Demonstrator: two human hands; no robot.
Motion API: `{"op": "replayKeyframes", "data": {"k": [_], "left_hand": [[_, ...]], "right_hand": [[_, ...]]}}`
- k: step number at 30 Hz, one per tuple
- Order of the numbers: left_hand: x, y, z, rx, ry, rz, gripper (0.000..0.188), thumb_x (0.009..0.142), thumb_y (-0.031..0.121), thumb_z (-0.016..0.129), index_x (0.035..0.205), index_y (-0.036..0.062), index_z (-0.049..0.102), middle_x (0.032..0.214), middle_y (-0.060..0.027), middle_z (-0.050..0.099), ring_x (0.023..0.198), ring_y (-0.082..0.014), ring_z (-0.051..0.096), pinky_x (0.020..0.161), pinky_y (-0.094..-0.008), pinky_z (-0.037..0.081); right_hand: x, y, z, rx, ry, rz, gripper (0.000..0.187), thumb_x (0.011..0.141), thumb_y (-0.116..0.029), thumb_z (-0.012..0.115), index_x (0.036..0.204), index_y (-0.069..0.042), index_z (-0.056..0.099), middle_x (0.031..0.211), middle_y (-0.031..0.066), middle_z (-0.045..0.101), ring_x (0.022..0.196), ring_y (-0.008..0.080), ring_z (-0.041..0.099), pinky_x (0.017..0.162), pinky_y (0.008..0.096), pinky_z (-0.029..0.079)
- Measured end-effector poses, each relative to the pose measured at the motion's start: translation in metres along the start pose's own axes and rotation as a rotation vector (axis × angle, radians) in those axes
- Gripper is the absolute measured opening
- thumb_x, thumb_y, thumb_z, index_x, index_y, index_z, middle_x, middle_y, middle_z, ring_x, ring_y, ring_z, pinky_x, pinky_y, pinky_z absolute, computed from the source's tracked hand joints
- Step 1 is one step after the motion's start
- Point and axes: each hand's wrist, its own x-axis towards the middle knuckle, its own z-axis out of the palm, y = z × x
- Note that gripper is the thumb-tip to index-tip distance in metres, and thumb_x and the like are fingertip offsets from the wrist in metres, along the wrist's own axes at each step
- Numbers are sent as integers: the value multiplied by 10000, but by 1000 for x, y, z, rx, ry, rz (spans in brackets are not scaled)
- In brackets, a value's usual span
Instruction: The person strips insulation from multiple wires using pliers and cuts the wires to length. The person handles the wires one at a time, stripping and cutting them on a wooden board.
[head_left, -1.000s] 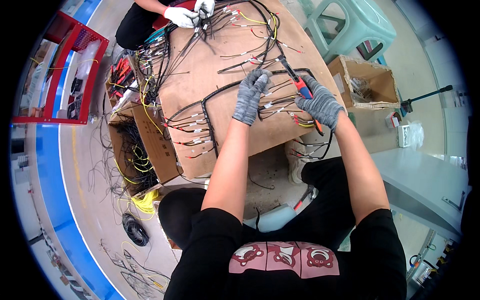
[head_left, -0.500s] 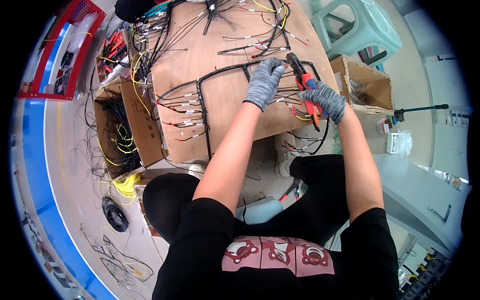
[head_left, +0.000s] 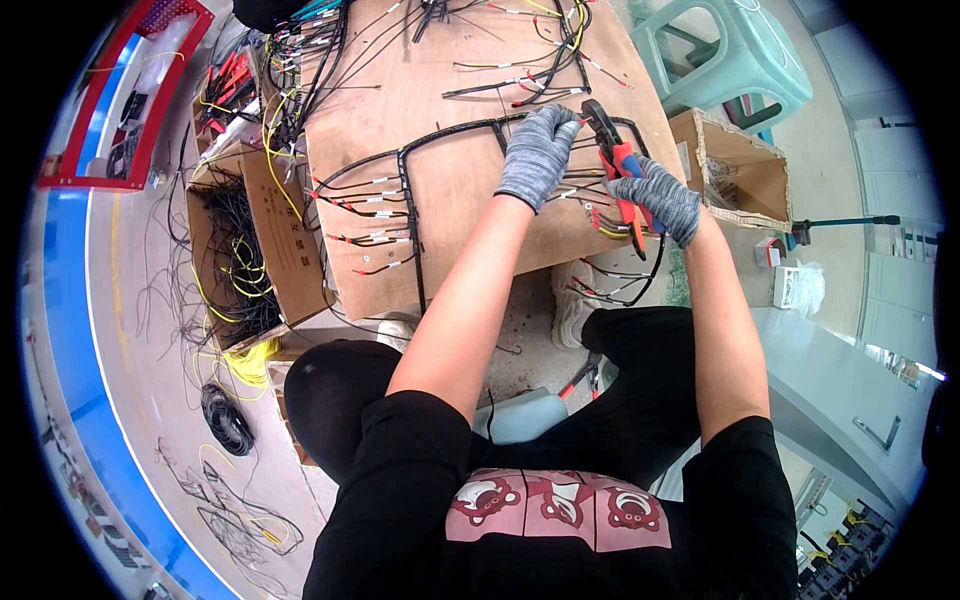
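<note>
My left hand (head_left: 538, 158), in a grey knit glove, is closed in a pinch on a thin wire. The wire's red-sleeved end (head_left: 584, 122) shows just past the fingertips, beside the jaws of the crimping pliers. My right hand (head_left: 662, 203), gloved alike, grips these pliers (head_left: 619, 165) by their red and blue handles, jaws pointing away from me. Whether the jaws touch the wire end I cannot tell. Under both hands a black taped wire harness (head_left: 407, 188) lies on a wooden board (head_left: 480, 225). Its labelled branches end in red tips, and one bunch hangs over the near edge.
More wire bundles (head_left: 520, 88) cover the board's far side. Left stands a cardboard box (head_left: 290, 235) of black and yellow wires, with a wire coil (head_left: 228, 420) on the floor. Right are another cardboard box (head_left: 765, 180) and a green plastic stool (head_left: 765, 65). Pliers (head_left: 580, 378) lie by my legs.
The whole view has shifted slightly. My left fingertips and the wire end have moved a little away from me, staying by the jaws. Both hands keep their hold.
</note>
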Motion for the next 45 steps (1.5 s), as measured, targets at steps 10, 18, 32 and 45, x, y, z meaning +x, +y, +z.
{"op": "replayKeyframes", "data": {"k": [10, 18, 32, 45], "left_hand": [[1, 6, -1, 6, -20, -49, 212, 842, 235, 579, 879, 33, 627, 866, -168, 629, 821, -322, 599, 731, -395, 466], [2, -8, 0, 17, -21, 20, 191, 830, 201, 609, 879, 17, 624, 812, -155, 635, 716, -258, 595, 671, -340, 468], [-3, 10, 6, 388, 109, 250, 134, 817, 168, 588, 858, 44, 615, 840, -153, 615, 826, -316, 589, 738, -399, 464], [2, 5, 0, 214, 7, 131, 171, 835, 142, 584, 927, 1, 615, 887, -147, 641, 812, -245, 611, 756, -331, 472]], "right_hand": [[4, 3, 7, -492, 142, -82, 640, 752, -291, 623, 1268, 9, 394, 1008, 247, 588, 969, 348, 571, 827, 365, 438], [7, 1, 8, -587, 136, -74, 649, 727, -244, 617, 1281, 2, 386, 1037, 274, 572, 999, 383, 553, 851, 378, 434], [3, -5, 16, -637, 75, 4, 490, 707, -121, 546, 1165, 9, 431, 828, 194, 581, 747, 327, 568, 694, 372, 461], [-16, -15, 6, -485, 296, -122, 555, 709, -167, 597, 1207, 24, 446, 1008, 257, 578, 961, 372, 562, 838, 363, 437]]}}
